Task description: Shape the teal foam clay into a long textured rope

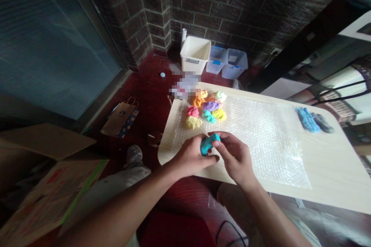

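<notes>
A teal bundle of soft cloth, which looks like a rolled sock (206,144), is held between my two hands above the table's near edge. My left hand (191,154) wraps round its left end, thumb stretched along the near side. The thumb and fingers of my right hand (234,154) pinch its upper right end. Just beyond my hands lies a group of several balled-up soft bundles, among them a pale yellow bundle (194,122), a red bundle (193,111), a turquoise bundle (208,116), a purple bundle (211,105) and a bright yellow bundle (219,114).
Bubble wrap (261,139) covers much of the pale wooden table (327,166). A blue cloth piece (307,119) and a grey one (322,122) lie at the right. Past the table stand a cream bin (195,56) and clear boxes. A cardboard box (58,189) and paper bag (118,117) are left.
</notes>
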Tool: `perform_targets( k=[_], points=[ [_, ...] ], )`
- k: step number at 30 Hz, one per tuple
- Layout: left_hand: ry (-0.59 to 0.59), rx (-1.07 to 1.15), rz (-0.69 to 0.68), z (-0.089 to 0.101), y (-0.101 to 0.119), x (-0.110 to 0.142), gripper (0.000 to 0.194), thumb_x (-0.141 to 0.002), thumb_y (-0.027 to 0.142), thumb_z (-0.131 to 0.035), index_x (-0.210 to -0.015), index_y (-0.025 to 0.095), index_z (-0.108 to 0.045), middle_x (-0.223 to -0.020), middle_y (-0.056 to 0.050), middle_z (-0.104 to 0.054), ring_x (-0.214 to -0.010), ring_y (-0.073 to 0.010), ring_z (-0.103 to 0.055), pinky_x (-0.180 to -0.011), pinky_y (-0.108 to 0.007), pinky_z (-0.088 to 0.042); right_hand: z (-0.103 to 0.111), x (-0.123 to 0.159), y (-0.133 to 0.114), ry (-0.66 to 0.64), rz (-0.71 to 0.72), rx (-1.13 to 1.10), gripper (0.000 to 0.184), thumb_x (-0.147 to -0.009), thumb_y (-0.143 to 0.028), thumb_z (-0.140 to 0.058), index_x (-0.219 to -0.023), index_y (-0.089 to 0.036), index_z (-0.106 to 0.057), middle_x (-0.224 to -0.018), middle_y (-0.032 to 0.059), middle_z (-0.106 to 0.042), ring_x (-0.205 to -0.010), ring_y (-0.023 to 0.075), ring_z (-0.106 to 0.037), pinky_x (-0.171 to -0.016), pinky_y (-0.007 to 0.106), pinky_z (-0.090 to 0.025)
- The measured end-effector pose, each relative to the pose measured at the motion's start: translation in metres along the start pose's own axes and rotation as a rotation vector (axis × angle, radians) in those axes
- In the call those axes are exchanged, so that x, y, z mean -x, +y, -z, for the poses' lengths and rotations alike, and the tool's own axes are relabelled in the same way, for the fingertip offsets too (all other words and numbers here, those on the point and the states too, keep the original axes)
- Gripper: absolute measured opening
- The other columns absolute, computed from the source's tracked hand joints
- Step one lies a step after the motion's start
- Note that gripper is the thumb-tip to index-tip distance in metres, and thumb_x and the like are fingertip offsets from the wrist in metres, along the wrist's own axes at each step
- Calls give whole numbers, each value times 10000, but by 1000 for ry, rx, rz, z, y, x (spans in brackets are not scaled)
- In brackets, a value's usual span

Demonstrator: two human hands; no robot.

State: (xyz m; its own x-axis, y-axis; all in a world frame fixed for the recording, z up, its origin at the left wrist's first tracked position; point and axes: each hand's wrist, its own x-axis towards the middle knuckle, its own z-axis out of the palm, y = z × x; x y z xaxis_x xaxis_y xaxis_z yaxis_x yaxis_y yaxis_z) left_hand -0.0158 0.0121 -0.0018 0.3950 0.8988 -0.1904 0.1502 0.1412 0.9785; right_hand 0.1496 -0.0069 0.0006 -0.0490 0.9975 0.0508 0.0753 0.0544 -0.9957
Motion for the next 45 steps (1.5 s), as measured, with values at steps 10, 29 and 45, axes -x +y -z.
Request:
perform_targets(
  k=[10, 29, 45],
  points=[
    [-163, 168, 283, -7, 4, 2, 361, -865, 474, -709, -702, 182, -572, -553, -2, -612, -388, -149, -598, -362, -241, -476, -2, -4, -1, 76, -118, -169, 214, -908, -386, -780, -974, -189, -730, -875, 55, -777, -767, 192, -733, -675, 318, -629],
    [-45, -20, -50, 2, 5, 6, 337, -928, 430, -665, -1135, 163, -673, -933, -85, -724, -807, -199, -699, -703, -283, -544, 28, -24, -7, 298, -335, -564, 229, -754, -295, -807, -819, -214, -603, -607, -80, -483, -451, 71, -410, -435, 198, -378],
    [-72, -3, -60, -2, 3, -1, 279, -979, 419, -591, -898, 169, -684, -752, -42, -700, -707, -181, -666, -627, -249, -465, -9, -28, -6, 369, -479, -498, 582, -835, -463, -690, -469, -255, -288, -380, -117, -210, -302, 51, -160, -305, 207, -142]
  ],
)
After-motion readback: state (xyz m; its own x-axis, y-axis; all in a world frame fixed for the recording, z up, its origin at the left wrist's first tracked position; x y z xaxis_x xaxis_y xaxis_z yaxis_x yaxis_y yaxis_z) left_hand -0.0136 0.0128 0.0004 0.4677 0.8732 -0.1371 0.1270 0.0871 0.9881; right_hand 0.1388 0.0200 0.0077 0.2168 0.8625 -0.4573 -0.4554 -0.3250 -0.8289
